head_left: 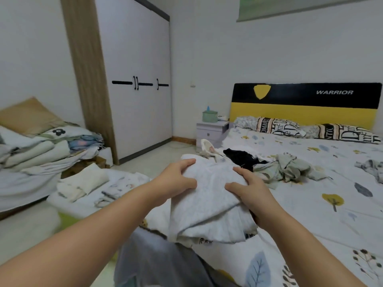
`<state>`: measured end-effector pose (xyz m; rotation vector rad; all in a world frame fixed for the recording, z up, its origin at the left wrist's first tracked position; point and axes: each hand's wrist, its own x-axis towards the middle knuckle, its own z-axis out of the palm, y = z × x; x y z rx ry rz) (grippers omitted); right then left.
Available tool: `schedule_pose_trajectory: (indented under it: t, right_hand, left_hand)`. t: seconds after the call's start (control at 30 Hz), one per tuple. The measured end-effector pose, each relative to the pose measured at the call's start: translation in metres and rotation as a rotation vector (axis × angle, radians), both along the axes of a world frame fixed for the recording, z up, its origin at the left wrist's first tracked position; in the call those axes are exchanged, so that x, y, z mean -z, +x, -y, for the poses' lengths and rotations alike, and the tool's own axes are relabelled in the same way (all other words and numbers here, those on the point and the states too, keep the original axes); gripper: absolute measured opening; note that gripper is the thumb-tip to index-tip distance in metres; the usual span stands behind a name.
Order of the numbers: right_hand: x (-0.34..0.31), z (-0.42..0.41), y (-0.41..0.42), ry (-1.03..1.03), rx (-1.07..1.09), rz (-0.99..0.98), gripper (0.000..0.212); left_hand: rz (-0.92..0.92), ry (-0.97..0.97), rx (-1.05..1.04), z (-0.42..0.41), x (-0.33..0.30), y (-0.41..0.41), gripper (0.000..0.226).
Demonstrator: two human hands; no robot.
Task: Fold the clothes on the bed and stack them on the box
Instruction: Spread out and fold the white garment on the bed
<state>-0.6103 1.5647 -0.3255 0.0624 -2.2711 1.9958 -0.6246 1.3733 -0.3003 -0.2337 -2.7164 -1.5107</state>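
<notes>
Two hands, left (pixel 176 181), right (pixel 248 189), each gripping one folded pale garment (pixel 209 204); two pillows (pixel 277 126).

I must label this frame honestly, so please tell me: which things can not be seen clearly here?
- Head view: the right hand has its thumb hidden under the pale folded garment.
- The box at left is mostly buried under stacked bedding; its shape is unclear.
- The black garment lies crumpled behind the hands; its type cannot be told.
- A grey cloth is cut off by the right edge.
- The left hand grips the garment.
</notes>
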Motion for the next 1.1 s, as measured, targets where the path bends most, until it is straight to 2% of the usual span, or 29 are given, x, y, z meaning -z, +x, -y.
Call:
schedule_pose_trajectory:
  t: [0.47,0.8,1.1]
  right_hand:
    - [0.018,0.217,-0.079,0.067,-0.174,0.017,0.058]
    - [0.06,0.283,-0.161,0.089,-0.253,0.072,0.056]
    - [0.115,0.332,-0.295,0.101,-0.303,0.131,0.055]
  left_hand:
    - [0.021,-0.09,-0.219,0.206,0.012,-0.048,0.066]
    - [0.038,-0.081,-0.323,0.271,0.059,-0.122,0.068]
    - [0.105,-0.037,-0.382,0.319,0.111,-0.246,0.062]
